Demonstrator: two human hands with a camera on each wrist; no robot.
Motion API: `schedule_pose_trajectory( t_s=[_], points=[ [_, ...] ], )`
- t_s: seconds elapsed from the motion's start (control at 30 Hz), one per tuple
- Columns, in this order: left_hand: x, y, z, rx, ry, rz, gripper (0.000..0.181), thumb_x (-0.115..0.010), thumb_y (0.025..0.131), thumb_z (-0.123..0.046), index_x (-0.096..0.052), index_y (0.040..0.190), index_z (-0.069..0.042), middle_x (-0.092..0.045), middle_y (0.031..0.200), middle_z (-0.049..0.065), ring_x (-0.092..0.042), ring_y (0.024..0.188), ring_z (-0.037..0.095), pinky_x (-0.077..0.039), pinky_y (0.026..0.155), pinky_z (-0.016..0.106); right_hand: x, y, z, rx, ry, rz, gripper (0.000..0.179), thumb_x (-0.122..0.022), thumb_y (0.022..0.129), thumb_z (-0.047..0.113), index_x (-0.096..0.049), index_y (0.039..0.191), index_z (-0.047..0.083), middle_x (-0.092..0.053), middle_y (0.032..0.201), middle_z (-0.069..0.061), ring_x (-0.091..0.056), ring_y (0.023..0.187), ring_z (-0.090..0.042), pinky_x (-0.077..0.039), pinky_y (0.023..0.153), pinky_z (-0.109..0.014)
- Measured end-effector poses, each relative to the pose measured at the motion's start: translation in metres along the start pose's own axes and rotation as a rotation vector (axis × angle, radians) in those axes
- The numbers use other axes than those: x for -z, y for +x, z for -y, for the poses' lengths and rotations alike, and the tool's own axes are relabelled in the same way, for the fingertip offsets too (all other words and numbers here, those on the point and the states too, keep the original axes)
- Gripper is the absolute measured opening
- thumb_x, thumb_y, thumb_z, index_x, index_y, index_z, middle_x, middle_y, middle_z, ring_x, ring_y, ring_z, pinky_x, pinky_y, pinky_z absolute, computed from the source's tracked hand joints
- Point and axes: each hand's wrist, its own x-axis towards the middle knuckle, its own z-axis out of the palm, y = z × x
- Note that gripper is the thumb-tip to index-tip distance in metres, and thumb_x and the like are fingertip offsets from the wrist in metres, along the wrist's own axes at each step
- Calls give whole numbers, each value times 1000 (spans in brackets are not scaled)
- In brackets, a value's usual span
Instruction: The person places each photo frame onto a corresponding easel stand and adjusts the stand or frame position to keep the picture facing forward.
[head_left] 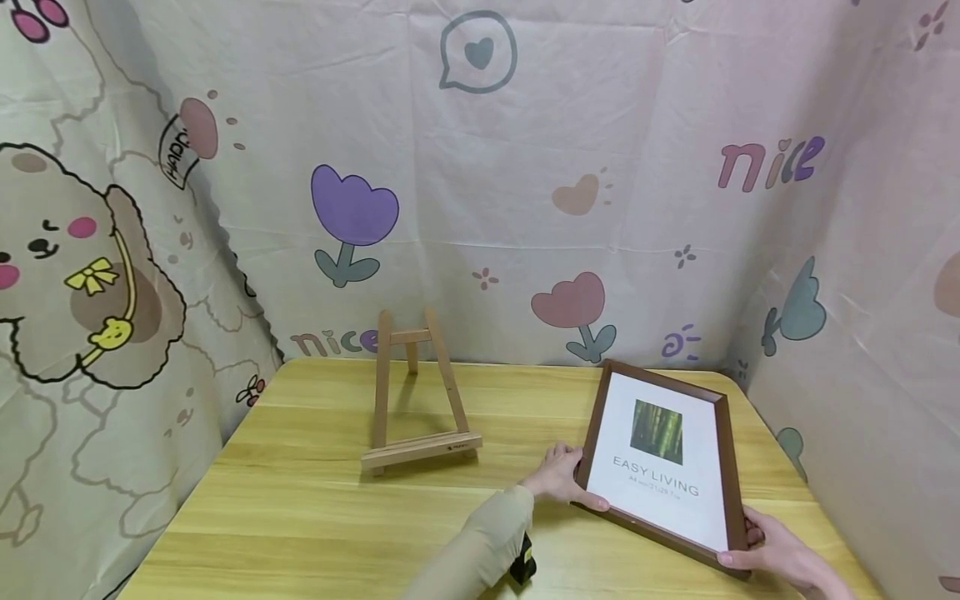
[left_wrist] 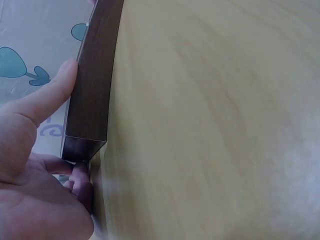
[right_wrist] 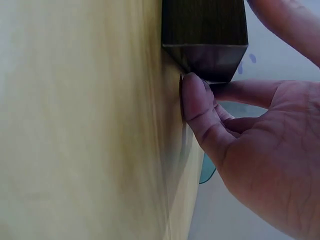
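A brown picture frame (head_left: 660, 533) lies at a slant on the right side of the table, its white insert printed "EASY LIVING" under a small green bamboo picture. My left hand (head_left: 558, 477) grips its lower left corner, thumb along the front edge and fingers at the side. At the lower right corner my right hand (head_left: 776, 550) holds it, thumb over the front and fingers around the side. In the left wrist view the dark frame edge (left_wrist: 92, 80) sits between thumb and fingers. The right wrist view shows curled fingers (right_wrist: 197, 97) right at the frame's corner, close to the tabletop.
A small wooden easel (head_left: 420, 450) stands left of the frame, its ledge facing front. The yellow wood-grain table (head_left: 300, 517) meets printed curtains (head_left: 487, 167) at the back and sides. A black device (head_left: 522, 562) shows under my left wrist.
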Motion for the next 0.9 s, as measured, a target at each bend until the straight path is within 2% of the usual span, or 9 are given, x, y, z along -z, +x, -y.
schedule_pose_trajectory(
  t_s=[0.13, 0.33, 0.43, 0.63, 0.8, 0.9],
  points=[
    [0, 0, 1, 6, -32, 5, 96, -88, 76, -38, -40, 154, -6, -41, 116, 5, -35, 106, 16, -40, 90, 23, -1, -1, 0, 20, 4, 2, 92, -73, 93, 30, -22, 140, -30, -63, 104, -9, -51, 92, -17, -44, 72, -19],
    [-1, -4, -3, 66, -107, -13, 98, -89, 75, -35, -39, 155, -11, -42, 134, 10, -39, 122, 22, -46, 102, 35, -2, -2, 1, 19, -13, -25, 93, -74, 92, 30, -21, 143, -27, -63, 103, -8, -49, 91, -16, -43, 72, -20],
    [-2, -5, -3, 76, -126, -26, 97, -90, 74, -34, -41, 155, -11, -43, 134, 9, -39, 123, 23, -46, 103, 37, -3, -2, 0, 30, -19, -30, 95, -75, 91, 31, -21, 143, -27, -63, 102, -8, -50, 90, -15, -43, 72, -20],
    [-3, -8, -2, 63, -143, -46, 96, -92, 73, -32, -43, 153, -10, -43, 122, 5, -39, 113, 19, -45, 97, 31, -2, -4, -5, 92, -25, -26, 91, -76, 90, 28, -24, 141, -28, -65, 99, -8, -52, 83, -4, -46, 69, -19],
    [-5, -10, 0, 51, -142, -59, 98, -92, 72, -32, -42, 154, -9, -44, 131, 8, -40, 116, 20, -47, 102, 33, -3, -6, -6, 105, -55, -46, 93, -76, 90, 27, -22, 142, -28, -65, 101, -9, -51, 83, 1, -47, 70, -18],
    [-5, -10, 1, 38, -157, -65, 99, -91, 73, -32, -40, 155, -10, -43, 139, 11, -40, 122, 22, -46, 107, 38, -3, -5, -4, 60, -75, -75, 95, -77, 90, 28, -21, 145, -25, -65, 104, -9, -53, 88, -5, -46, 71, -19]
  ],
)
